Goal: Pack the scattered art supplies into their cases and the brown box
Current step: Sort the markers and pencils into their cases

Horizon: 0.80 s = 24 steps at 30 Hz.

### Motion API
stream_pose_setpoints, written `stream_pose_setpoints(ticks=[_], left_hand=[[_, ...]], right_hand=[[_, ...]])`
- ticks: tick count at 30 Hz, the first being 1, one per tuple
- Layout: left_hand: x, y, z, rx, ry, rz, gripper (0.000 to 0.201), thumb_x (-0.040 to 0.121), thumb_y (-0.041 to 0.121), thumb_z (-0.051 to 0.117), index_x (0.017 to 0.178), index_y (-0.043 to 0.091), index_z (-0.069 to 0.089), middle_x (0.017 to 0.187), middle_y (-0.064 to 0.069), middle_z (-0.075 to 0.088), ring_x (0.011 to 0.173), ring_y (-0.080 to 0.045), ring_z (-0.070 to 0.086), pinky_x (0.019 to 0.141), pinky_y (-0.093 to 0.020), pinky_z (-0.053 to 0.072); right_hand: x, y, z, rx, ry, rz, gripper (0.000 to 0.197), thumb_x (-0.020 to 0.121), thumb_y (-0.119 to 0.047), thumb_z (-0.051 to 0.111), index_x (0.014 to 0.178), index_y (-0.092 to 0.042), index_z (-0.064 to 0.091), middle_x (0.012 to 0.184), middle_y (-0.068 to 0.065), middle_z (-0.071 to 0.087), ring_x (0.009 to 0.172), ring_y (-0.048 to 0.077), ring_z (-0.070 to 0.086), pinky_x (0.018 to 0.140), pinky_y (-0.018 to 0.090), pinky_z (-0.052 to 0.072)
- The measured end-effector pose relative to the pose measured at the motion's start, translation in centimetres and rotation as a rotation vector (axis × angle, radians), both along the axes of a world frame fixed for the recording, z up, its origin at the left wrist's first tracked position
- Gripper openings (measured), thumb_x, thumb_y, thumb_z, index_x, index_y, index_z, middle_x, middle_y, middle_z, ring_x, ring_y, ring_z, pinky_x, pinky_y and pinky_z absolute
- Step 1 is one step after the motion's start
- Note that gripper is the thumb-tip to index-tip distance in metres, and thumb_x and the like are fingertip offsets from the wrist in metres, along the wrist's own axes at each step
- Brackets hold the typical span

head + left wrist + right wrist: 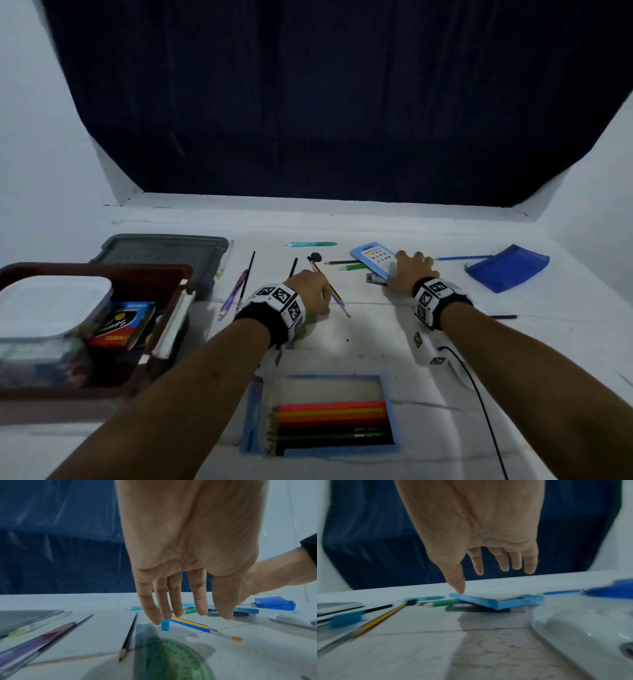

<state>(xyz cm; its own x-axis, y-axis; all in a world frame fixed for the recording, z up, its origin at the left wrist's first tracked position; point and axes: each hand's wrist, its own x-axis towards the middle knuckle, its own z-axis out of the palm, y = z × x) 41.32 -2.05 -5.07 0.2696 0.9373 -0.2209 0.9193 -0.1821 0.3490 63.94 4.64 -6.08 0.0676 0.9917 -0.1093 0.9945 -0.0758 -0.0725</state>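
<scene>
My left hand (310, 291) hangs over the white table with its fingers straight, holding nothing. Its fingertips (157, 620) hover close to a small blue eraser (165, 624) and a yellow-and-black pencil (325, 282) that lies beside a brush. A green protractor (180, 660) lies under the wrist. My right hand (409, 270) is spread over a flat light-blue case (373, 260), and the thumb tip (459, 589) touches the corner of the case (496, 601). The brown box (102, 269) at the left holds a white tub and a crayon pack. An open case of coloured pencils (329, 421) lies near me.
A grey lid (164, 250) sits behind the brown box. Pens, pencils and a green marker (354, 266) are scattered mid-table, with a teal pen (311, 244) farther back. A blue pouch (507, 267) lies at the right. A white palette (583, 632) sits by my right wrist.
</scene>
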Motion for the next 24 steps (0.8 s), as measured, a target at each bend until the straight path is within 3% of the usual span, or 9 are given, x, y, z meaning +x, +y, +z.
stream_pose_setpoints(ticks=[4,7,9,12,15,17,19,21,24], left_hand=[[1.5,2.9,-0.3,0.028,-0.055,0.001,0.023,0.082,0.022,0.073,0.103,0.013,0.075,0.105,-0.003,0.069,0.099,-0.019,0.063,0.076,-0.023,0.048],[2.4,5.0,-0.7,0.01,-0.062,0.02,0.016,0.081,0.021,0.075,0.095,0.012,0.077,0.098,0.0,0.073,0.095,-0.017,0.066,0.079,-0.025,0.053],[3.1,6.6,-0.6,0.03,-0.034,0.019,0.011,0.083,0.018,0.071,0.088,0.01,0.076,0.092,-0.001,0.072,0.088,-0.016,0.066,0.073,-0.024,0.05],[4.3,9.3,-0.5,0.089,0.009,0.048,0.013,0.086,0.017,0.061,0.086,0.013,0.074,0.094,-0.005,0.072,0.087,-0.023,0.066,0.074,-0.031,0.054],[5.9,11.7,-0.6,0.116,0.074,0.062,0.019,0.085,0.011,0.06,0.098,0.009,0.074,0.103,-0.011,0.071,0.092,-0.029,0.066,0.078,-0.034,0.054],[6.7,13.3,-1.1,0.108,0.109,0.076,0.03,0.083,0.012,0.067,0.112,0.011,0.069,0.11,-0.013,0.067,0.096,-0.031,0.065,0.081,-0.035,0.054],[7.5,14.3,-1.6,0.085,0.144,0.082,0.034,0.083,0.013,0.068,0.116,0.01,0.066,0.112,-0.014,0.065,0.098,-0.032,0.064,0.079,-0.034,0.052],[8.0,15.3,-2.3,0.08,0.171,0.092,0.024,0.083,0.011,0.064,0.107,0.008,0.069,0.105,-0.017,0.068,0.09,-0.034,0.066,0.074,-0.033,0.051],[8.6,16.3,-3.1,0.114,0.17,0.132,0.012,0.085,0.009,0.061,0.088,0.003,0.071,0.088,-0.017,0.07,0.076,-0.033,0.065,0.069,-0.034,0.053]], right_hand=[[2.9,2.1,-0.5,-0.131,0.021,0.031,0.072,0.073,-0.049,0.071,0.127,-0.015,0.037,0.117,0.009,0.056,0.101,0.029,0.055,0.09,0.041,0.048],[5.4,2.6,0.0,-0.008,0.242,0.035,0.072,0.075,-0.042,0.075,0.135,-0.017,0.042,0.119,0.009,0.06,0.102,0.028,0.058,0.084,0.034,0.051],[7.4,3.1,1.0,0.121,0.353,0.01,0.057,0.085,-0.031,0.07,0.134,-0.012,0.048,0.122,0.013,0.06,0.104,0.03,0.059,0.08,0.032,0.048],[10.3,3.4,2.1,0.155,0.286,0.011,0.03,0.091,-0.023,0.061,0.117,-0.009,0.063,0.118,0.013,0.062,0.094,0.028,0.057,0.072,0.031,0.044],[12.6,3.0,1.8,0.18,0.231,0.032,0.026,0.091,-0.016,0.054,0.113,-0.011,0.068,0.11,0.013,0.067,0.085,0.027,0.056,0.067,0.029,0.041],[13.5,2.6,1.1,0.122,0.197,0.081,0.029,0.09,-0.019,0.06,0.118,-0.015,0.067,0.114,0.011,0.067,0.095,0.027,0.06,0.069,0.029,0.042],[13.7,2.2,0.1,0.024,0.103,0.174,0.034,0.088,-0.021,0.064,0.122,-0.018,0.066,0.123,0.009,0.063,0.106,0.026,0.059,0.077,0.03,0.047],[13.4,1.9,-0.8,-0.05,0.038,0.255,0.038,0.088,-0.024,0.063,0.125,-0.018,0.063,0.13,0.008,0.059,0.113,0.026,0.056,0.084,0.03,0.046],[13.1,1.6,-0.8,-0.097,0.018,0.361,0.038,0.088,-0.029,0.063,0.126,-0.02,0.06,0.128,0.007,0.057,0.113,0.023,0.055,0.083,0.026,0.042]])
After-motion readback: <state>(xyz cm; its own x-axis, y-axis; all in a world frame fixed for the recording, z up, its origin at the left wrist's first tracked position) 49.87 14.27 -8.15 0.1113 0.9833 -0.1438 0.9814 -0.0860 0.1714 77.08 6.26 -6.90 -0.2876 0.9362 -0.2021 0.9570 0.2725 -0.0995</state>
